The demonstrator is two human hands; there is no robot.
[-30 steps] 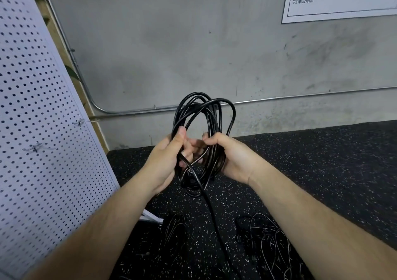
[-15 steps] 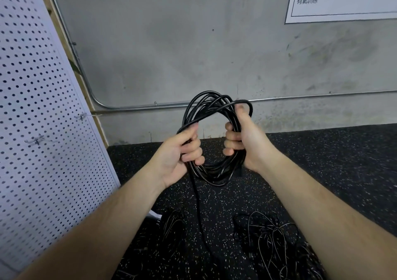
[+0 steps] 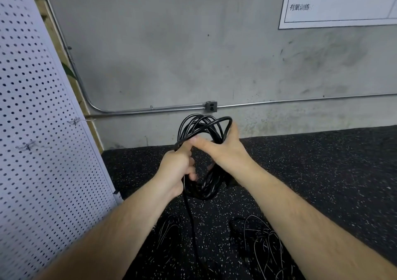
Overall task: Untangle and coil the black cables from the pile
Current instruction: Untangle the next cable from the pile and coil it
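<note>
Both grips, left hand (image 3: 176, 169) and right hand (image 3: 223, 153), are clamped on the mostly wound coil of glossy black cable (image 3: 204, 192). Below the coil its loose tail (image 3: 190, 215) hangs toward tangled black cables (image 3: 264, 242), not yet coiled.

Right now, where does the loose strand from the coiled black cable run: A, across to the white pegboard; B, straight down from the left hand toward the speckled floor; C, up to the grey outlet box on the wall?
B: the loose strand drops from below the left hand, which grips the coiled black cable, toward the black speckled floor.
</note>
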